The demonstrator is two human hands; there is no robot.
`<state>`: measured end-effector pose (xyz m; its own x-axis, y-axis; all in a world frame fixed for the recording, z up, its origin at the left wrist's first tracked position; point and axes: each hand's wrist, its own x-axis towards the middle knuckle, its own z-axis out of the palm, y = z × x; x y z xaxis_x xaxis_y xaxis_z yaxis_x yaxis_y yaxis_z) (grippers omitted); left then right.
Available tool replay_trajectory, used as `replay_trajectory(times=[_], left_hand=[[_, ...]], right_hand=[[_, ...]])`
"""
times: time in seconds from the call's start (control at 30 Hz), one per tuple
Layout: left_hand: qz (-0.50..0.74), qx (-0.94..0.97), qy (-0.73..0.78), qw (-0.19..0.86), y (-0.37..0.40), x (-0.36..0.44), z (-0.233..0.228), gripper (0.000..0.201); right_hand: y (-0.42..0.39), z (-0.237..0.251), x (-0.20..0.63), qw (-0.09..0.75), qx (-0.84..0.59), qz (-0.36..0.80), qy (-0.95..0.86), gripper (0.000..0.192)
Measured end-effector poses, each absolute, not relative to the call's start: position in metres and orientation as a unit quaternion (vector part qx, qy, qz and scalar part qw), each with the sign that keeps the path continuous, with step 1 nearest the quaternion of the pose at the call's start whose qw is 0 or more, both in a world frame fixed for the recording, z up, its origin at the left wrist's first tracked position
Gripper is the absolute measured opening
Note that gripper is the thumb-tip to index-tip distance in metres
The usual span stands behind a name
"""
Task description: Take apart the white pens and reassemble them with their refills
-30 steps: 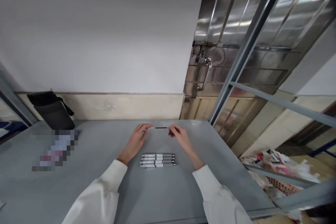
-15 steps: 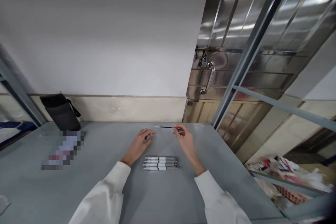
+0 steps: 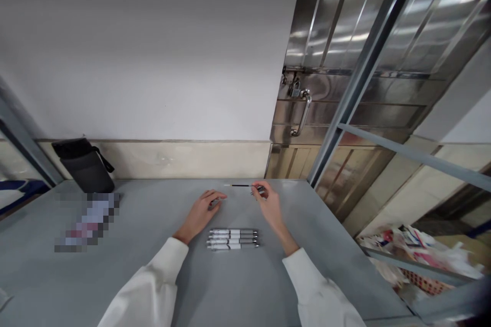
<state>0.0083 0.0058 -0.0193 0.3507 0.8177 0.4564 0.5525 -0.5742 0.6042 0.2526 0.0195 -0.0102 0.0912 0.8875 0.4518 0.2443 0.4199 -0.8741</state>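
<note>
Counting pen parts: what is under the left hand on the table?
The left hand lies on the grey table. Its fingers cover the spot; nothing shows beneath. Four pens lie nearby.

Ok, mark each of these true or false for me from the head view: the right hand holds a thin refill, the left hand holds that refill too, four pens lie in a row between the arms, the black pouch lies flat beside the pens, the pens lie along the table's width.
1. The right hand pinches a thin dark refill at one end. True.
2. The left hand also holds the refill. False: it rests on the grey table, apart from the refill's free end.
3. Four white pens lie side by side between the forearms. True.
4. The black pouch lies flat beside the pens. False: it stands at the far left against the wall.
5. The pens lie left to right. True.
</note>
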Motion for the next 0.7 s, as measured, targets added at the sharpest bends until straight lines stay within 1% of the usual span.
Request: replay_trajectory(times=[0.33, 0.57, 0.7], left_hand=[[0.359, 0.812, 0.426, 0.176, 0.005, 0.0076, -0.0174, 0.026], [0.351, 0.808, 0.437, 0.183, 0.0054, 0.0066, -0.0185, 0.027], [0.352, 0.804, 0.443, 0.182, 0.0049, 0.0069, -0.018, 0.028]], right_hand=[[0.0178, -0.0066, 0.2552, 0.581, -0.457, 0.281, -0.612, 0.032], [0.0164, -0.0054, 0.2547, 0.579, -0.464, 0.283, -0.607, 0.038], [0.0154, -0.0041, 0.2545, 0.576, -0.472, 0.307, -0.592, 0.04]])
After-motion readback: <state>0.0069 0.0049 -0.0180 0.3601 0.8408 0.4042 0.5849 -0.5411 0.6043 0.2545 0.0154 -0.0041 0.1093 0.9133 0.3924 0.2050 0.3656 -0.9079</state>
